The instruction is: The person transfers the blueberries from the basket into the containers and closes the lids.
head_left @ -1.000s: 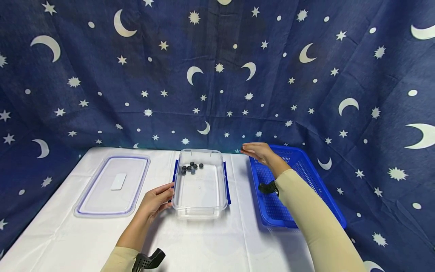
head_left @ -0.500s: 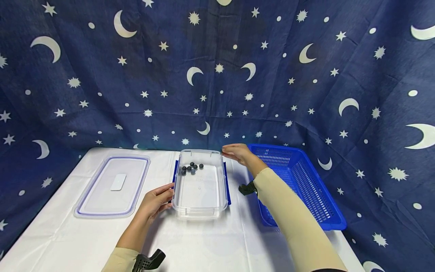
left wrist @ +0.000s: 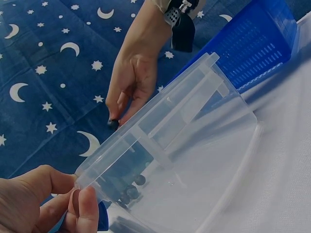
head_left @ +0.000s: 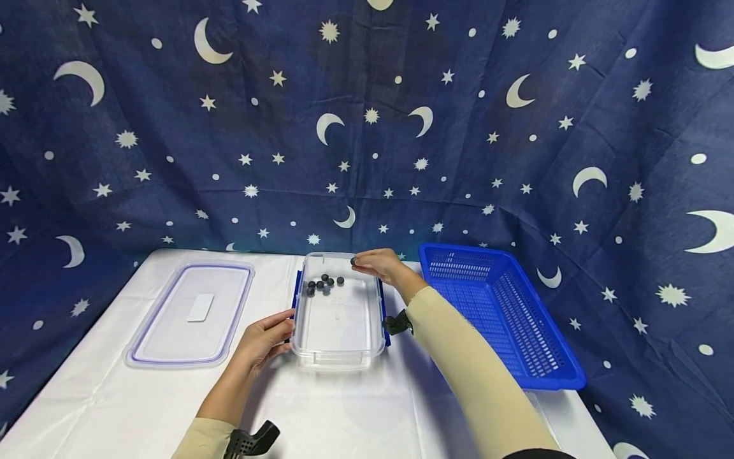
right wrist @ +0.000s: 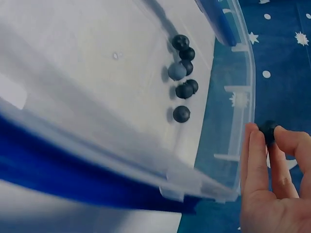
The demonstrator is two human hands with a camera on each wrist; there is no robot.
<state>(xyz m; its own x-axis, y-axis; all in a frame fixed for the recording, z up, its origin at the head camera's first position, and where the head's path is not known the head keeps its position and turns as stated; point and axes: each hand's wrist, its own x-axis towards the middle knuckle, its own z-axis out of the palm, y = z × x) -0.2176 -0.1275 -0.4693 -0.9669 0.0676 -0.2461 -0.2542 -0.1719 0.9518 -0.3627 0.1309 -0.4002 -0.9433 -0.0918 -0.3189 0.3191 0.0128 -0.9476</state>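
Observation:
A clear plastic food container point(head_left: 337, 331) with blue side latches stands mid-table, with several blueberries point(right wrist: 181, 114) grouped on its floor toward the far end. My left hand point(head_left: 262, 339) holds the container's left side; in the left wrist view its fingers point(left wrist: 87, 206) bend at the rim. Over the container's far right corner, my right hand point(head_left: 381, 264) pinches one blueberry point(right wrist: 268, 131) between thumb and fingertips. The same berry point(left wrist: 113, 123) shows dark at the fingertips in the left wrist view, above the rim.
To the left lies a clear lid point(head_left: 166, 338) with a purple-blue seal and a white rectangle point(head_left: 200, 307) on it. A blue perforated basket point(head_left: 516, 306) stands at the right. Behind the white-covered table point(head_left: 344, 414) hangs a dark blue moon-and-star cloth point(head_left: 367, 159).
My right hand has moved left from over the blue basket to the container's far right corner, carrying the blueberry. The left hand has stayed on the container.

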